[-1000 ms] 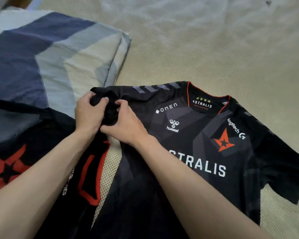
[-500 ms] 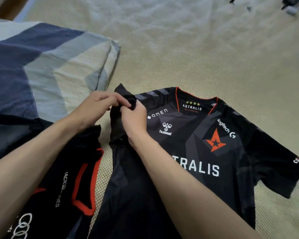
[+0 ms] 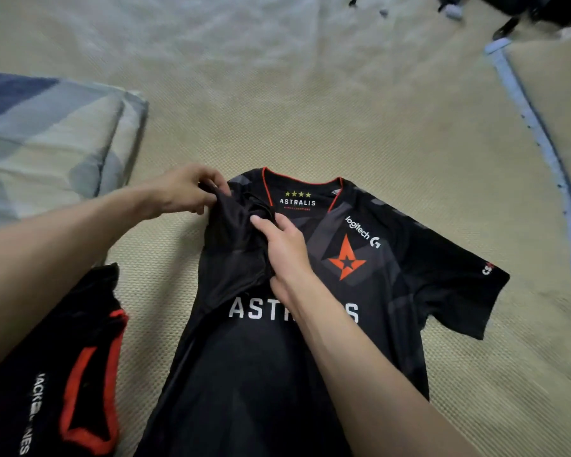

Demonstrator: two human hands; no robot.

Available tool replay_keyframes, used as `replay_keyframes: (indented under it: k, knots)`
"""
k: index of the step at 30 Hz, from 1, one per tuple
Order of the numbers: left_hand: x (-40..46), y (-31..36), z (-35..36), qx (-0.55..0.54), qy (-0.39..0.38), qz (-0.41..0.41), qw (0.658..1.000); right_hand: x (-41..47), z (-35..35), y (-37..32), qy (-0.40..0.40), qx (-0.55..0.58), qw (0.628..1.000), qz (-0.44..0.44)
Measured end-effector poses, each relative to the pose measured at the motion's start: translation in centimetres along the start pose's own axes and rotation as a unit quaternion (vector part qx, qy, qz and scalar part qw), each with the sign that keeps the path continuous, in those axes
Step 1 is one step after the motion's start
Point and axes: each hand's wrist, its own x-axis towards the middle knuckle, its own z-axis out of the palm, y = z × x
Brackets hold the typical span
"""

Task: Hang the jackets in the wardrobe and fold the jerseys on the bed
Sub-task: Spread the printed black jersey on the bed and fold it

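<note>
A black Astralis jersey point(image 3: 393, 268) with a red-trimmed collar lies face up on the beige woven bed mat point(image 3: 310, 127). Its left sleeve is folded inward over the chest and bunched. My left hand point(image 3: 182, 189) pinches the top of that folded sleeve near the shoulder. My right hand point(image 3: 284, 249) grips the bunched cloth just below the collar, its forearm crossing the white lettering. The jersey's other sleeve point(image 3: 459, 285) lies spread flat to the right.
A second black garment with red trim point(image 3: 63, 374) lies at the lower left. A blue, grey and cream folded blanket point(image 3: 47, 136) sits at the left. A blue-edged mat point(image 3: 541, 143) runs along the right, with small dark items point(image 3: 515, 14) beyond it.
Both hands carried the jersey's left sleeve inward over the chest, covering the logos there. The view shifted right, so the blanket and second garment slid left.
</note>
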Motion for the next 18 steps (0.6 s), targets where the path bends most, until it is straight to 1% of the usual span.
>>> replay_keyframes:
  k: [2, 5, 7, 9, 11, 12, 13, 14, 15, 16, 18]
  knots:
    - [1.3, 2.6, 0.0, 0.000, -0.013, -0.007, 1.000, 0.5, -1.9, -0.7, 0.055, -0.058, 0.994, -0.073]
    - [3.0, 7.3, 0.4, -0.007, -0.049, 0.021, 0.999, 0.3, -5.1, -2.8, 0.118, -0.118, 0.973, -0.162]
    - [3.8, 11.0, 1.5, -0.027, -0.052, 0.055, 0.997, -0.5, -7.8, -4.8, 0.170, -0.125, 0.956, -0.202]
    - [4.3, 14.6, 3.6, -0.058, -0.064, 0.092, 0.992, -1.2, -11.5, -6.6, 0.231, -0.100, 0.939, -0.235]
    - [4.9, 16.9, 6.2, -0.025, -0.092, 0.116, 0.989, -1.8, -15.7, -7.5, 0.297, -0.086, 0.917, -0.253]
    - [5.6, 17.0, 7.6, 0.026, -0.109, 0.116, 0.987, -2.0, -17.9, -7.5, 0.327, -0.095, 0.907, -0.247]
    - [6.5, 16.5, 9.0, 0.099, -0.122, 0.106, 0.982, -2.0, -20.1, -7.2, 0.353, -0.112, 0.901, -0.226]
    - [7.3, 15.7, 10.4, 0.188, -0.125, 0.093, 0.970, -2.0, -22.1, -6.6, 0.369, -0.133, 0.899, -0.196]
    - [8.1, 14.7, 11.5, 0.267, -0.108, 0.081, 0.954, -1.7, -24.0, -5.8, 0.376, -0.155, 0.899, -0.161]
    - [8.8, 13.8, 12.5, 0.304, -0.080, 0.060, 0.948, -1.4, -25.5, -4.9, 0.375, -0.175, 0.902, -0.123]
    - [9.6, 12.5, 14.1, 0.295, -0.031, 0.016, 0.955, -1.1, -27.7, -3.9, 0.358, -0.203, 0.909, -0.068]
